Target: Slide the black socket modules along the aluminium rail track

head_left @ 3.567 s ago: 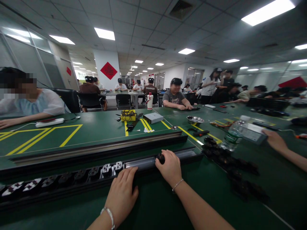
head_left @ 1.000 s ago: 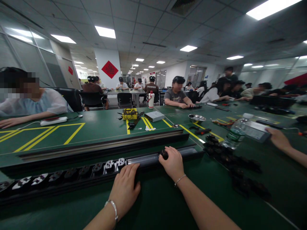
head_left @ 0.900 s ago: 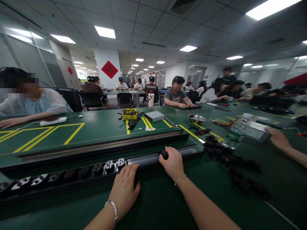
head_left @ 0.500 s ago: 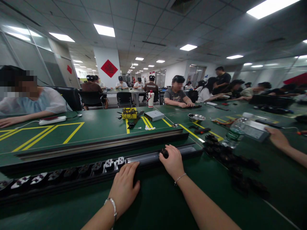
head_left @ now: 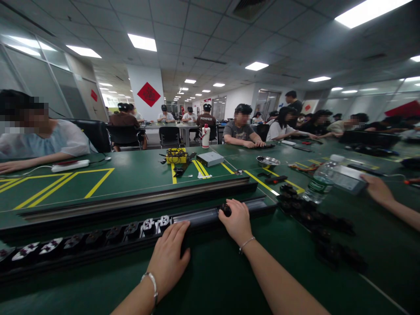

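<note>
A long black rail (head_left: 203, 215) lies across the green table (head_left: 216, 280) in front of me, its left part filled with a row of black and white socket modules (head_left: 98, 236). My left hand (head_left: 169, 258) lies flat with fingers stretched against the rail's near edge, just right of the last module. My right hand (head_left: 238, 221) is closed on a small black module (head_left: 225, 209) and presses it into the bare grey part of the rail. A second, longer black rail (head_left: 138, 199) lies parallel behind.
A heap of loose black modules (head_left: 315, 218) lies at the right. Beyond it a tilted water bottle (head_left: 320, 181) and another person's hand (head_left: 377, 188) holding a phone. A metal bowl (head_left: 267, 162), a grey box (head_left: 210, 158) and a yellow box (head_left: 175, 156) sit further back. People sit around.
My hands and the module have stayed almost in place on the rail. In the background a standing person has moved left.
</note>
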`<move>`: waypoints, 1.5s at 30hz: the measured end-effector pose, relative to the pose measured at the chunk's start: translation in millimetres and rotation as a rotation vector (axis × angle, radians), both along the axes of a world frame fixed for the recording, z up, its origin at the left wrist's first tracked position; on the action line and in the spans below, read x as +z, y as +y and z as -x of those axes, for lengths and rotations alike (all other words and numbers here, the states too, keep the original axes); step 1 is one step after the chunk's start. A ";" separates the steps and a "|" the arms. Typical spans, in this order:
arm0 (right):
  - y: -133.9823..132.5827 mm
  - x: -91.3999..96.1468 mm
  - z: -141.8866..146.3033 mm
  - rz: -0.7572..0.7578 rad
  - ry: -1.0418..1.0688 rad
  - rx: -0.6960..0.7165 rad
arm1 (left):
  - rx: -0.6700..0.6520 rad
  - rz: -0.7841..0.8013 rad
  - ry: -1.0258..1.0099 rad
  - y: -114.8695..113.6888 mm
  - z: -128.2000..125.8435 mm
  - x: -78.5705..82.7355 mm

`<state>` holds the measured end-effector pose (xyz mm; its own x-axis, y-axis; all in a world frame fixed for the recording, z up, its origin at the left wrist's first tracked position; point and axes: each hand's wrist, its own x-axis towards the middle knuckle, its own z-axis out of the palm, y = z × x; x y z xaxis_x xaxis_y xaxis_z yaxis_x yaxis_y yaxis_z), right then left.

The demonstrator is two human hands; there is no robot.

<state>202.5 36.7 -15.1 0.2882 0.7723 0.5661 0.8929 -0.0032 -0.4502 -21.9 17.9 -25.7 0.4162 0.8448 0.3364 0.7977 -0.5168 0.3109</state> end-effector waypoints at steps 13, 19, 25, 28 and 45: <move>2.2 -2.4 -2.5 -0.035 -0.001 0.000 | -0.003 -0.004 -0.020 0.3 -0.4 -0.6; 2.4 -2.8 -4.5 -0.035 -0.019 0.000 | 0.003 -0.002 -0.012 -0.5 0.1 0.2; 1.0 -1.0 -5.3 -0.016 -0.035 -0.011 | 0.001 -0.024 -0.018 0.0 0.1 -1.3; 0.2 -0.1 -5.3 -0.001 -0.036 -0.014 | -0.002 -0.028 -0.017 0.2 0.2 -1.2; -0.6 -1.2 -2.1 -0.001 -0.035 -0.048 | 0.001 -0.003 -0.018 -0.5 0.2 0.6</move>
<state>204.6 36.2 -16.3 0.3053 0.7575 0.5771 0.9068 -0.0462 -0.4191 -22.1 17.3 -25.0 0.4094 0.8441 0.3463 0.7923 -0.5171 0.3239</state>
